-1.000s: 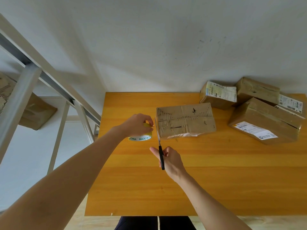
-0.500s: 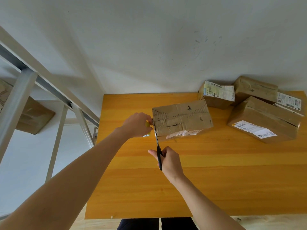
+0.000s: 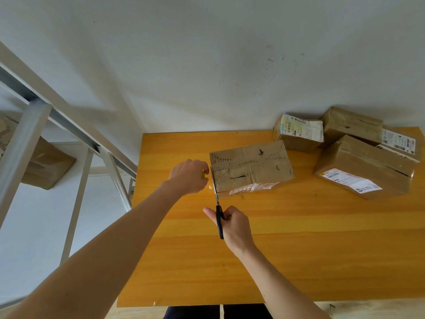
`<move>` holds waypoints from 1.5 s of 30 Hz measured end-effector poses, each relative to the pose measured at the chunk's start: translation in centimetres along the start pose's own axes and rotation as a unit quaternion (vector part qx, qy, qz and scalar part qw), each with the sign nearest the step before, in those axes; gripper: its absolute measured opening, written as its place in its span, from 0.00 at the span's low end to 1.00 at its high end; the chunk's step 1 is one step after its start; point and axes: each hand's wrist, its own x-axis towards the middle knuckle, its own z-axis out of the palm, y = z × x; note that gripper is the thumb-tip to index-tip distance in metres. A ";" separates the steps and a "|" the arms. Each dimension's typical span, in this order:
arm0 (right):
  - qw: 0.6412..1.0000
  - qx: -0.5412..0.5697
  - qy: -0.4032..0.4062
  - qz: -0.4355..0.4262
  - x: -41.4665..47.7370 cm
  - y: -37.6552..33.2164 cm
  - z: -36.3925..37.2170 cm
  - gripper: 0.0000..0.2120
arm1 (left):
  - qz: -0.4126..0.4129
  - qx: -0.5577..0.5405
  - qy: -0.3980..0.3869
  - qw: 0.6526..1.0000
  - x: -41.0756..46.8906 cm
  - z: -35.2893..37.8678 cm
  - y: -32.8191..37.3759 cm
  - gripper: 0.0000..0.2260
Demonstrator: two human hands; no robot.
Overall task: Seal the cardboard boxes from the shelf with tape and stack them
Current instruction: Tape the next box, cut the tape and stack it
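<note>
Comparing with a second earlier: the tape roll (image 3: 203, 174) had moved close to the left end of the box (image 3: 250, 168), its label now hidden. The left hand (image 3: 189, 176) curled round the roll. The right hand (image 3: 232, 223) gripped the scissors (image 3: 217, 203) in front of the box, blades along its left edge. Box lay on the table (image 3: 299, 249).

table (image 3: 299, 261): orange wood, butts wall | wall (image 3: 184, 54): white; scuffed upper rt

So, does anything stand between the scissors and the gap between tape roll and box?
Nothing visible does. The scissors in the right hand point straight into that gap, between the box and the tape roll in the left hand.
</note>
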 end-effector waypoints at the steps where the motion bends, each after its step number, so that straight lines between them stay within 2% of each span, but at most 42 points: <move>1: 1.000 0.000 0.002 -0.001 0.0 0.1 0.0 0.26 | 0.000 0.002 -0.003 1.000 0.1 0.0 0.0 0.12; 9: 0.998 -0.060 0.000 0.002 -0.2 1.0 -0.5 0.24 | -0.015 0.041 -0.013 0.999 -0.6 1.0 -1.7 0.12; 12: 0.990 -0.144 -0.006 -0.002 0.2 1.2 -1.1 0.23 | -0.041 0.014 -0.018 0.999 -1.1 1.3 -3.5 0.10; 15: 0.965 -0.262 -0.021 0.013 0.5 1.7 -1.2 0.19 | -0.064 -0.048 -0.010 0.997 -1.6 1.3 -4.8 0.08; 18: 0.925 -0.378 -0.014 -0.013 0.5 2.0 -1.0 0.12 | -0.057 -0.109 0.004 0.992 -1.8 1.1 -5.3 0.06; 23: 0.889 -0.456 -0.017 -0.050 0.6 2.8 -1.2 0.10 | -0.038 -0.210 0.014 0.977 -2.6 0.2 -4.9 0.02; 27: 0.878 -0.474 -0.039 -0.045 0.7 3.6 -1.7 0.07 | -0.011 -0.268 -0.002 0.963 -3.3 -0.8 -4.2 0.06; 32: 0.874 -0.478 -0.075 -0.042 0.6 4.0 -2.0 0.09 | -0.010 -0.314 0.001 0.949 -3.9 -1.5 -3.7 0.06; 37: 0.888 -0.451 -0.086 -0.036 0.4 4.0 -2.3 0.12 | -0.023 -0.321 0.004 0.947 -4.3 -1.7 -2.9 0.04; 45: 0.896 -0.420 -0.128 -0.073 0.2 4.5 -3.2 0.05 | -0.024 -0.342 -0.003 0.939 -4.7 -2.2 -1.7 0.03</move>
